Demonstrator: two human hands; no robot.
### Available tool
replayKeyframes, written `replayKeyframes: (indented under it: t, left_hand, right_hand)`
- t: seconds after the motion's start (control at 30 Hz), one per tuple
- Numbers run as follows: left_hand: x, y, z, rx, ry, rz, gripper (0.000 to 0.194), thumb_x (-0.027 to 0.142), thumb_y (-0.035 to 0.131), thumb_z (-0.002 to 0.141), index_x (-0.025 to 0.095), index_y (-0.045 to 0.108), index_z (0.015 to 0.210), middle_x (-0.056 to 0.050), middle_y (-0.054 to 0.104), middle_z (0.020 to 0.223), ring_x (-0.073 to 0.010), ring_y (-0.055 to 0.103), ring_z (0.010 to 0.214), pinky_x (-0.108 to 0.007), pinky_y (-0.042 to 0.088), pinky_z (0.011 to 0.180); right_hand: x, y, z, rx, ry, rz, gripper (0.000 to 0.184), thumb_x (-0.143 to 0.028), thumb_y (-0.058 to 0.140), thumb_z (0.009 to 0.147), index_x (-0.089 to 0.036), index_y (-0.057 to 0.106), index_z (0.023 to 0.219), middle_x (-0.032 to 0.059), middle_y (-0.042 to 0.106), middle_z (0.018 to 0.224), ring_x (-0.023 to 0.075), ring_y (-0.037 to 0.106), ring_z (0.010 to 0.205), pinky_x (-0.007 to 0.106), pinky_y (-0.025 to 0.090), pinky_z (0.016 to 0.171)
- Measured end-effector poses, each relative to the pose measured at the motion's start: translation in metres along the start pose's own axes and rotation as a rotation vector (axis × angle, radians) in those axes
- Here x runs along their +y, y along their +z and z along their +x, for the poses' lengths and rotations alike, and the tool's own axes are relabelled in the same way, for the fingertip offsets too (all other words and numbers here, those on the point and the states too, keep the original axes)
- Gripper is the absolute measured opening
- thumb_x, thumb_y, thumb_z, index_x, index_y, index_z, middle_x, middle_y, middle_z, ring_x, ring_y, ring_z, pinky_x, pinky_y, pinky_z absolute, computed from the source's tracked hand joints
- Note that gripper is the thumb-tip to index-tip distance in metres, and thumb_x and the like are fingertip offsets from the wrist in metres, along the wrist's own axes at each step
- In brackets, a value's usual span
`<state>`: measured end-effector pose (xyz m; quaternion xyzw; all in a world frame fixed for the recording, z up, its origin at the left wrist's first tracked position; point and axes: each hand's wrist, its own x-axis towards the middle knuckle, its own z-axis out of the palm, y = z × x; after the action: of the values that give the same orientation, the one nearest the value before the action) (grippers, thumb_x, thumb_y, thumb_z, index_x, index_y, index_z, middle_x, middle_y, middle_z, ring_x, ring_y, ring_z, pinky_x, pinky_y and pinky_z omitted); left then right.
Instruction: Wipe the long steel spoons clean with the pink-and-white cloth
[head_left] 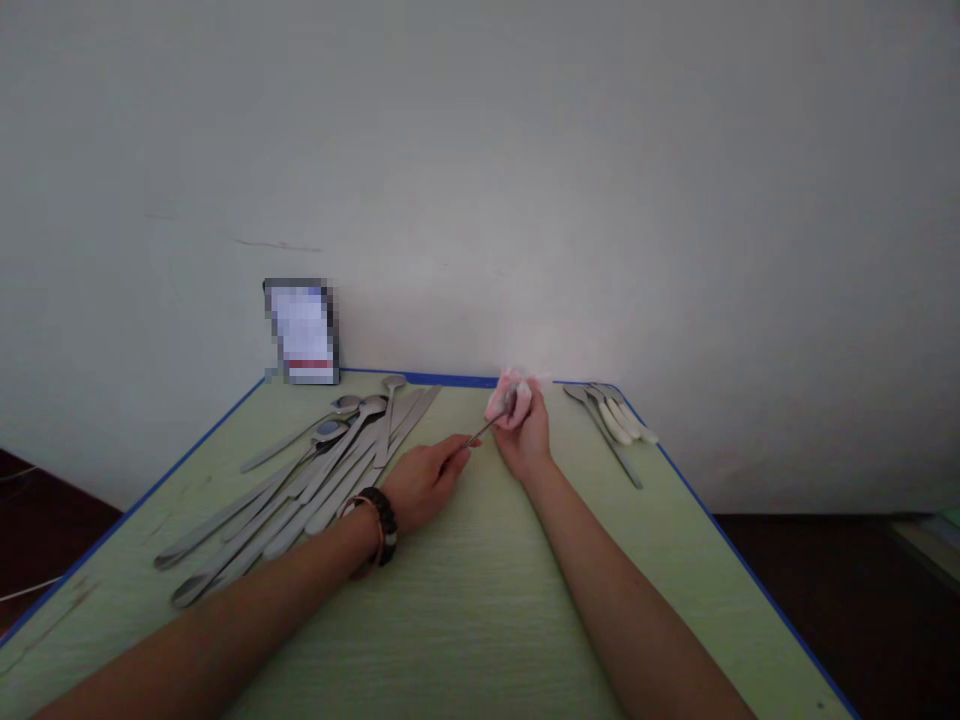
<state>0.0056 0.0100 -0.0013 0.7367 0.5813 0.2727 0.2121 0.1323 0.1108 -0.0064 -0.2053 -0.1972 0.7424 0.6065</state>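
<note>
My left hand (426, 482) pinches the handle end of a thin metal spoon (486, 428) just above the green table (480, 600). The spoon's other end goes into a pink cloth (507, 398) that my right hand (525, 432) holds bunched around it. Both hands sit near the table's far middle. A dark beaded bracelet (384, 522) is on my left wrist. Left of my left hand lies a pile of several long metal spoons and knives (315, 470).
At the far right of the table lie a few utensils, some with white handles (616, 418). A blurred card (301, 332) leans against the white wall at the table's back left. The table has a blue edge (750, 570); dark floor lies beyond it on both sides.
</note>
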Motion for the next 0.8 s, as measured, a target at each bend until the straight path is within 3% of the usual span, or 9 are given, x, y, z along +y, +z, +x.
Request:
replayKeyframes:
  t: [0.13, 0.2, 0.33, 0.6, 0.7, 0.8]
  left_hand:
    - [0.002, 0.0026, 0.0003, 0.044, 0.029, -0.047, 0.041, 0.035, 0.028, 0.092, 0.021, 0.053, 0.121, -0.006, 0.064, 0.112, -0.0204, 0.059, 0.102, -0.033, 0.042, 0.089]
    - [0.0019, 0.0036, 0.0013, 0.079, 0.015, -0.115, 0.042, 0.035, 0.027, 0.092, 0.018, 0.054, 0.12, -0.007, 0.06, 0.121, -0.0194, 0.053, 0.112, -0.033, 0.038, 0.097]
    - [0.0001, 0.0058, 0.004, 0.173, -0.03, -0.172, 0.039, 0.032, 0.031, 0.091, 0.013, 0.056, 0.115, -0.009, 0.062, 0.114, -0.0198, 0.056, 0.106, -0.033, 0.04, 0.095]
    - [-0.0001, 0.0032, 0.0047, 0.309, -0.001, -0.163, 0.033, 0.028, 0.034, 0.089, 0.015, 0.055, 0.112, -0.006, 0.063, 0.102, -0.0182, 0.057, 0.092, -0.029, 0.043, 0.084]
    - [-0.0015, 0.0018, 0.0051, 0.32, -0.034, -0.123, 0.033, 0.029, 0.036, 0.089, 0.017, 0.054, 0.114, -0.004, 0.064, 0.092, -0.0172, 0.057, 0.082, -0.027, 0.044, 0.075]
    - [-0.0041, 0.0021, 0.0053, 0.249, -0.078, -0.081, 0.034, 0.031, 0.039, 0.087, 0.017, 0.055, 0.114, -0.001, 0.062, 0.074, -0.0152, 0.054, 0.064, -0.025, 0.04, 0.06]
  right_hand:
    - [-0.0012, -0.0015, -0.0012, -0.065, 0.019, -0.026, 0.028, -0.044, 0.042, 0.083, -0.021, 0.058, 0.084, -0.0047, 0.062, 0.064, 0.0087, 0.055, 0.052, 0.02, 0.043, 0.046]
    - [-0.0024, -0.0035, -0.001, -0.064, 0.04, -0.016, 0.028, -0.045, 0.041, 0.084, -0.022, 0.057, 0.082, -0.005, 0.061, 0.061, 0.01, 0.054, 0.05, 0.021, 0.042, 0.044]
    - [-0.0041, -0.0038, -0.0011, -0.025, 0.076, -0.001, 0.029, -0.047, 0.042, 0.083, -0.022, 0.057, 0.082, -0.0035, 0.064, 0.066, 0.0113, 0.057, 0.055, 0.023, 0.046, 0.049]
    - [-0.0024, -0.0041, -0.0011, 0.018, 0.073, -0.059, 0.022, -0.042, 0.046, 0.08, -0.024, 0.059, 0.082, -0.0045, 0.065, 0.072, 0.0116, 0.058, 0.062, 0.022, 0.046, 0.053]
    - [-0.0026, -0.0042, -0.0029, -0.001, 0.075, -0.077, 0.025, -0.042, 0.043, 0.08, -0.023, 0.059, 0.082, -0.0026, 0.065, 0.075, 0.0132, 0.058, 0.066, 0.024, 0.047, 0.056]
    - [-0.0021, -0.0009, -0.0057, -0.051, 0.066, -0.106, 0.034, -0.049, 0.04, 0.08, -0.022, 0.06, 0.087, -0.0004, 0.066, 0.08, 0.0155, 0.06, 0.072, 0.028, 0.049, 0.061]
